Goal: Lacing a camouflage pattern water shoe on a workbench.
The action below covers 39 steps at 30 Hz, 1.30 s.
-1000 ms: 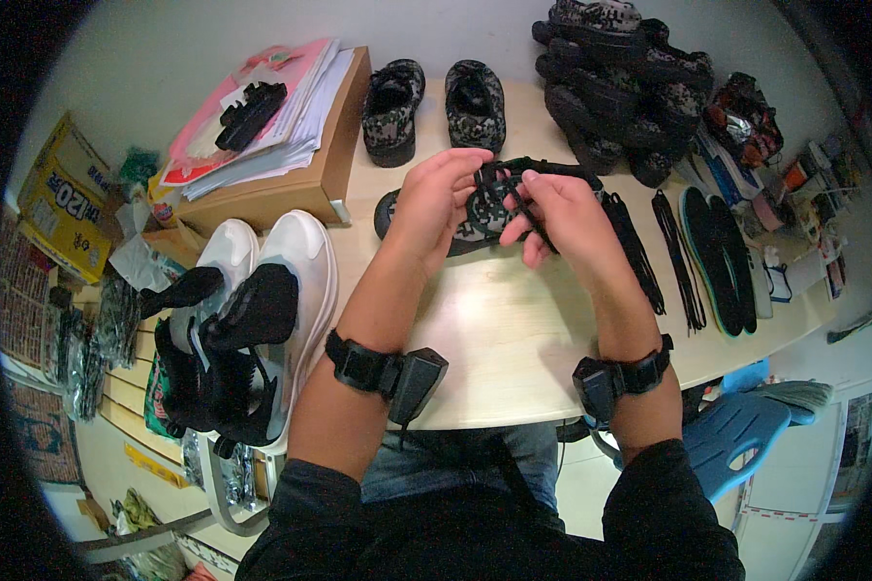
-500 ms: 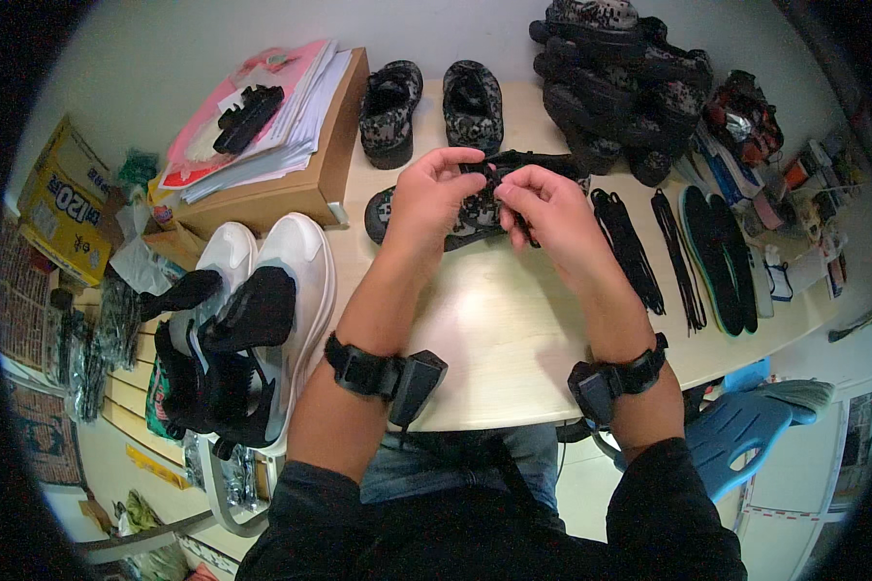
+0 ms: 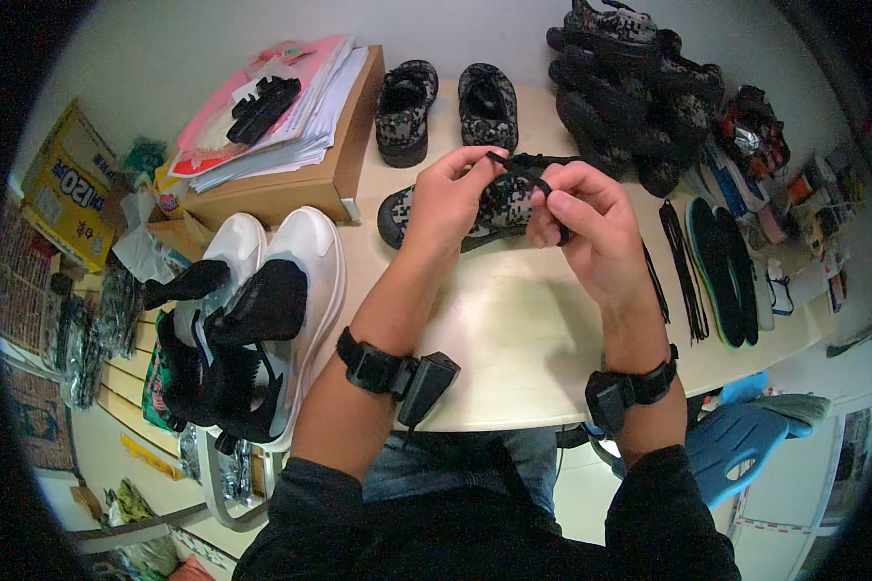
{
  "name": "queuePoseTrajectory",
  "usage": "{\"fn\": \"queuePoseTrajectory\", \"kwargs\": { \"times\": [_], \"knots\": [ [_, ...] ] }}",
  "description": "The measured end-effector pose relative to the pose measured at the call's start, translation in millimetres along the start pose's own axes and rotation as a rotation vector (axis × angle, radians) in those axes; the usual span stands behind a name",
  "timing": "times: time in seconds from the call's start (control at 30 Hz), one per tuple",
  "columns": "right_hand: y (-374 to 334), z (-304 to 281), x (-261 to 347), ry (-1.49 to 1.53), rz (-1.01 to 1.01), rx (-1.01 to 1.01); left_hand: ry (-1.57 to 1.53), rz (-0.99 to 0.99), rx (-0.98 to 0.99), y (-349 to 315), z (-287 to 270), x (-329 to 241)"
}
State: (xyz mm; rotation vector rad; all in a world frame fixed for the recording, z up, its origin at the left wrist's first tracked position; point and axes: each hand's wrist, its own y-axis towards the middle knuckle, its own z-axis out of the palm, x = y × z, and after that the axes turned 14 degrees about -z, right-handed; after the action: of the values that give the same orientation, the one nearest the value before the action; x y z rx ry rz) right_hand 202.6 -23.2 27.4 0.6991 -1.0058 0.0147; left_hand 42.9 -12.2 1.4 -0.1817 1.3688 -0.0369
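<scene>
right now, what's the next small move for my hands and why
I'd probably ease the right hand away to take up slack: it pinches the black lace, which curves toward the left hand above the camouflage shoe.

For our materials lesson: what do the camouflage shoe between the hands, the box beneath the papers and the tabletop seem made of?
Camouflage shoe: probably matte fabric, given its dull printed pattern.
Box: apparently plain cardboard, judging by its flat brown sides.
Tabletop: wood or wood-look laminate, satin; pale grain and soft sheen leave it open.
</scene>
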Motion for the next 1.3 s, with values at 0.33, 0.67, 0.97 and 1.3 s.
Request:
{"fn": "queuePoseTrajectory", "kwargs": {
  "times": [0.33, 0.67, 0.97, 1.3],
  "knots": [
    [0.4, -3.5, 8.3, -0.305, 0.236, 0.343, -0.321, -0.166, 0.228, 10.5, -15.9, 1.8],
    [0.4, -9.0, -10.2, -0.841, 0.287, 0.711, -0.4, -0.244, 0.313, 11.0, -21.5, -1.5],
    [6.0, -7.4, -2.7, -1.05, -0.116, 0.17, -0.38, -0.222, 0.34, 9.8, -20.7, -3.0],
    [9.0, -19.0, -19.8, -1.188, -0.435, 0.229, -0.359, -0.233, 0.303, 5.0, -17.4, -4.6]
  ]
}}
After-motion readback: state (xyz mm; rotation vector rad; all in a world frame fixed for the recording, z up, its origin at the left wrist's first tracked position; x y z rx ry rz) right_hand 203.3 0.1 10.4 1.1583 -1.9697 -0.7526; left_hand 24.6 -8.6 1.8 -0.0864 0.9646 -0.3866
